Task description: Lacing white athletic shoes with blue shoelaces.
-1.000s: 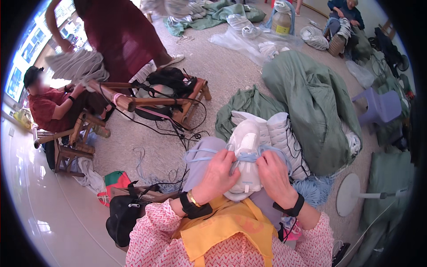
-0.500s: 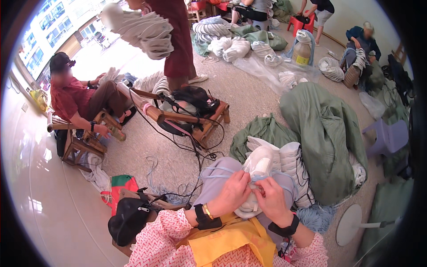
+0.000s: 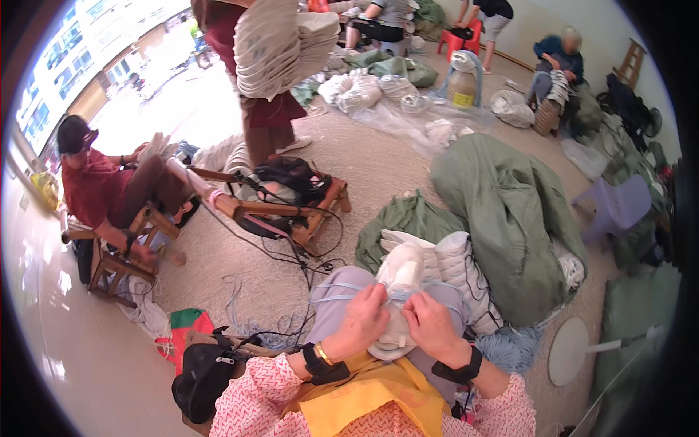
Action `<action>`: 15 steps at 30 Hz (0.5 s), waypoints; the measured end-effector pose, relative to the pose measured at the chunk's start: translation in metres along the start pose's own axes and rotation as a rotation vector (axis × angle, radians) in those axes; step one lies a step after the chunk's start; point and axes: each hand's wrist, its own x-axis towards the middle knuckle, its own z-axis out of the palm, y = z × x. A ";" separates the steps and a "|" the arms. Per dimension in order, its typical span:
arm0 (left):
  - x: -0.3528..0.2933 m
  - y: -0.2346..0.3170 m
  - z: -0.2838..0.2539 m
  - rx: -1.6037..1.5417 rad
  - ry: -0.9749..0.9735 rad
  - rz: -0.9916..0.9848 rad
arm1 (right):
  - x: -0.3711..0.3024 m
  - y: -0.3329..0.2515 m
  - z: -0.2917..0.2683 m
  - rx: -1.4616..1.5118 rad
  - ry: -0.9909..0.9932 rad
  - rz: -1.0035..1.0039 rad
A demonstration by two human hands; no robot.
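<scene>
On my lap lies a white shoe (image 3: pixel 400 266), its toe pointing away from me. A light blue lace (image 3: pixel 399 296) runs across the middle of the shoe, between my hands. My left hand (image 3: pixel 365 315) pinches the lace at the shoe's left side. At its right side, my right hand (image 3: pixel 429 322) is closed with thumb and fingers together on the lace as well. More light blue laces (image 3: pixel 336 293) are draped over my thighs. The fingers cover part of the shoe's opening.
Stacked white shoes (image 3: pixel 466 280) and a large green cloth sack (image 3: pixel 502 218) lie beyond my right knee. Blue laces (image 3: pixel 510 349) are heaped by my right side. Ahead left stands a wooden bench (image 3: pixel 320 218) with cables. A standing person carries stacked white shoe pieces (image 3: pixel 268 51).
My hands have drawn slightly apart along the lace. The whole view has shifted, and the standing person's load of white shoe pieces has swung round. The shoe stays on my lap.
</scene>
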 end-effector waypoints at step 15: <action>0.030 0.033 -0.020 -0.608 -0.363 -0.046 | 0.017 -0.036 -0.080 1.104 -0.270 0.147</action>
